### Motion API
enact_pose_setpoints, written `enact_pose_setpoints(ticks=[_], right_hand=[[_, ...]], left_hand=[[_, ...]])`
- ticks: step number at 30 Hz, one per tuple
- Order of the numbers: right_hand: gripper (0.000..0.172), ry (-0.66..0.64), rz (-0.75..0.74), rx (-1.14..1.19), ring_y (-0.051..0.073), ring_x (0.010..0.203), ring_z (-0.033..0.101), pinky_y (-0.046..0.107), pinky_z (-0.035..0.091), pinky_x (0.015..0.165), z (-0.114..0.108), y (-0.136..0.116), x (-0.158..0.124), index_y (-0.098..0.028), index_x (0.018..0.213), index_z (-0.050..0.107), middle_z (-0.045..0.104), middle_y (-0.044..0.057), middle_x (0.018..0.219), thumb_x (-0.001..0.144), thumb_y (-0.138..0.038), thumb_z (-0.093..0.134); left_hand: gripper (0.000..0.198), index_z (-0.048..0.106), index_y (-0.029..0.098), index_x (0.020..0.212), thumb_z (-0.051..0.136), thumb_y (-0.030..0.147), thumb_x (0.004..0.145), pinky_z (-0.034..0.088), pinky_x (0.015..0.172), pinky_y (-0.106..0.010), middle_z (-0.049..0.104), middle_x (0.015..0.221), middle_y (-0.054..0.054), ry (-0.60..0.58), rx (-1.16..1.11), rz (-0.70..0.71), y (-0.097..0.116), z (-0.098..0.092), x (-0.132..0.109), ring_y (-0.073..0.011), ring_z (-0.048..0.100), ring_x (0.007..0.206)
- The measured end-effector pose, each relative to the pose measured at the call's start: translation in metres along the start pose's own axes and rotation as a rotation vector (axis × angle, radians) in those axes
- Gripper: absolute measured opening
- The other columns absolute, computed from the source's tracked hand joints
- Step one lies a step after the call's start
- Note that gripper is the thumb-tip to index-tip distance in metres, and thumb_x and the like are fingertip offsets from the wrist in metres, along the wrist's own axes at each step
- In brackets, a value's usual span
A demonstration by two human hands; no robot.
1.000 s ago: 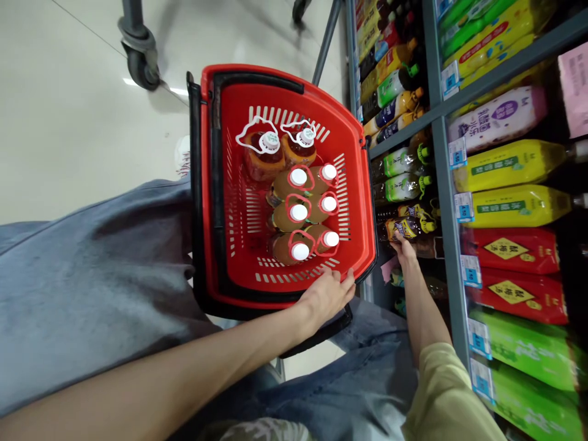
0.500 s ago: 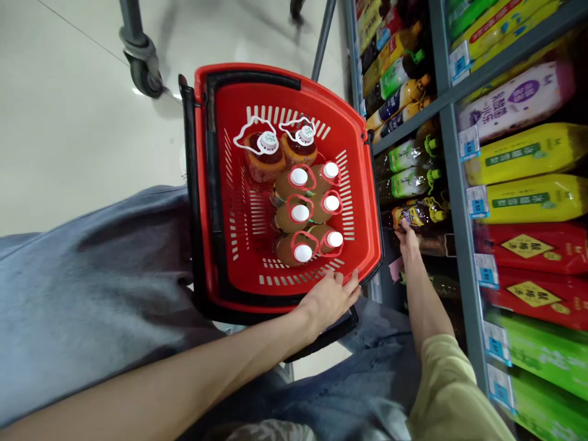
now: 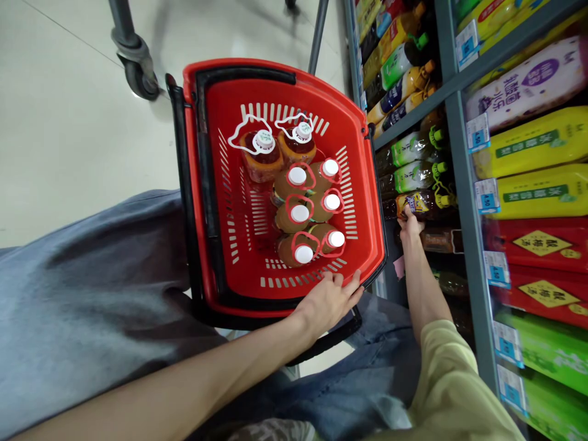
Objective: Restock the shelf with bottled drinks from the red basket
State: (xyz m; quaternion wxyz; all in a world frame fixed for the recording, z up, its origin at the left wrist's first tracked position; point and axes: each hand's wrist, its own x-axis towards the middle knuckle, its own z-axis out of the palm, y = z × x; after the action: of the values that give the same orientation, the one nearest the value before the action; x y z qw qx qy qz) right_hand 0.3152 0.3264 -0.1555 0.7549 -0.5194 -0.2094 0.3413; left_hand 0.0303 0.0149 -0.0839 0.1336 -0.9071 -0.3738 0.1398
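My left hand (image 3: 327, 304) is closed over the near rim of a red shopping basket (image 3: 373, 245), its fingers hooked over the edge. Inside the basket stand several brown drink bottles (image 3: 299, 214) with white caps and red loops, plus two darker orange-brown bottles (image 3: 263, 162) with white loops. At the shelf, my right hand (image 3: 411, 225) grips a dark drink bottle (image 3: 420, 203) with a yellow cap, which lies on its side. Its fingertips press on the label; part of the hand's far side is hidden. Two green-labelled bottles (image 3: 410, 177) lie beside that bottle.
Shelving (image 3: 463, 159) runs along the right, with yellow cartons (image 3: 533, 144), red cartons (image 3: 533, 242) and price tags (image 3: 487, 196). A grey caster wheel (image 3: 140, 76) on a metal leg stands on the floor at the upper left. Black handles (image 3: 184, 184) frame the basket.
The view has shifted slightly, so the basket appears a little further left and the shelf cartons further right. My right hand stays on the dark bottle, and my left hand stays on the basket rim.
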Motion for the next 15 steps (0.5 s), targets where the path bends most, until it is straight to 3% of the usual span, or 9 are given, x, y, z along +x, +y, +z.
enact_pose_setpoints(ticks=[7,11,15], right_hand=[[0.065,-0.004,-0.012,-0.028,0.022,0.123,0.068,0.047,0.060,0.097,0.001,0.000,-0.004,-0.023,0.135,0.044,0.061,0.013,0.143,0.081,-0.024,0.080],[0.071,-0.033,-0.016,-0.047,0.022,0.127,0.066,0.051,0.058,0.101,-0.006,-0.003,0.000,-0.025,0.137,0.043,0.060,0.011,0.146,0.079,-0.025,0.084],[0.082,-0.074,-0.023,-0.064,0.026,0.128,0.065,0.054,0.057,0.103,-0.011,0.000,0.004,-0.023,0.141,0.044,0.059,0.016,0.146,0.074,-0.030,0.091]], left_hand=[[0.065,0.031,0.029,0.165,0.038,0.016,0.101,0.056,0.094,-0.048,0.027,0.173,-0.009,-0.006,-0.013,-0.006,0.001,0.003,0.001,-0.0327,0.066,0.119],[0.066,0.027,0.029,0.165,0.037,0.016,0.102,0.057,0.094,-0.048,0.023,0.174,-0.009,-0.018,-0.005,-0.007,0.002,0.006,0.000,-0.0334,0.065,0.121],[0.072,0.023,0.030,0.166,0.042,0.012,0.099,0.057,0.094,-0.047,0.018,0.174,-0.009,-0.026,0.040,-0.008,0.002,0.010,-0.002,-0.0329,0.065,0.121]])
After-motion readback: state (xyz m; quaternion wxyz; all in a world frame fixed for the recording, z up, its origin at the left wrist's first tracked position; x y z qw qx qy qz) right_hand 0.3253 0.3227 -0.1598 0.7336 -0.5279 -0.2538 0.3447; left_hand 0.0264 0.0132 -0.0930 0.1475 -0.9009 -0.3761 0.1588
